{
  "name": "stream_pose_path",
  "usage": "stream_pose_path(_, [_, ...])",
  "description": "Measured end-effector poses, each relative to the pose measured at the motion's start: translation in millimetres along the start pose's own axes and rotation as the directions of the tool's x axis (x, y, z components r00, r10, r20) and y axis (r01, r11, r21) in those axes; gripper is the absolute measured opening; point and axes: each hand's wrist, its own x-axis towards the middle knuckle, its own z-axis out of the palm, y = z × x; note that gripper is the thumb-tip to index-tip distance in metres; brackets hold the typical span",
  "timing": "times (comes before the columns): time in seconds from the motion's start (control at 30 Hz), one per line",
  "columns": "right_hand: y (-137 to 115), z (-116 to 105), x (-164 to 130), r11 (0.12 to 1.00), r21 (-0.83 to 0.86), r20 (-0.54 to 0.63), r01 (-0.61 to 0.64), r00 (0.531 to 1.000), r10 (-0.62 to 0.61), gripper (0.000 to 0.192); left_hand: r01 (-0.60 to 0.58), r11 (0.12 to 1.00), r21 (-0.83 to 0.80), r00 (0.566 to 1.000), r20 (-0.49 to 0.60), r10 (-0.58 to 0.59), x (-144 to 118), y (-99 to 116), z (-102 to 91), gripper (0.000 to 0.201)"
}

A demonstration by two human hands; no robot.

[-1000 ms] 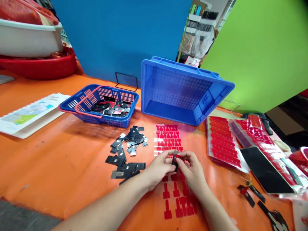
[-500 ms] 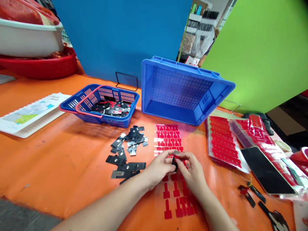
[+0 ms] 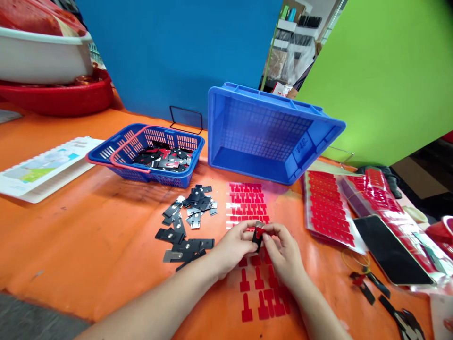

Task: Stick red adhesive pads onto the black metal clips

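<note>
The left hand (image 3: 235,248) and the right hand (image 3: 285,252) meet just above the orange bench (image 3: 88,236), fingertips pinched together on one small black plate (image 3: 257,240) with a red sticker (image 3: 261,231) on its upper end; both hands are clamped on this piece, which stands tilted between them, over a clear sheet of red T-shaped stickers (image 3: 247,200); loose red T-stickers (image 3: 260,293) lie on the same sheet below the wrists. Just to the left of the left hand lies a scattered pile of black and silver plates (image 3: 187,222); behind that pile stands a small blue basket (image 3: 146,153) with a red handle, holding plates that already bear red; beside it a large blue crate (image 3: 269,134) lies tipped on its side, its open mouth facing the person. To the right, well apart from the hands, sit stacked sheets of red stickers (image 3: 327,208) and a dark phone (image 3: 389,250); a printed booklet (image 3: 42,167) lies at far left.
</note>
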Motion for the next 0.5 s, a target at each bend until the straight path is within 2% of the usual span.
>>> stream_pose_path(0.2, [-1.6,0.2,-0.8,1.000,0.005,-0.009,0.010,1.000,-0.010,0.013,0.020,1.000,0.011,0.999,-0.028,-0.019,-0.6,2.5,0.6,0.052])
stream_pose_path(0.37, [-3.3,1.5,-0.4,1.000,-0.002,-0.010,0.028,1.000,-0.028,0.013,0.051,0.999,0.018,0.994,-0.101,-0.049,-1.9,8.5,5.4,0.036])
stream_pose_path(0.5, [-6.1,1.2,0.7,0.995,-0.061,0.009,0.073,0.997,-0.072,0.012,0.020,0.996,0.091,0.992,-0.126,-0.009,-0.4,4.2,4.3,0.032])
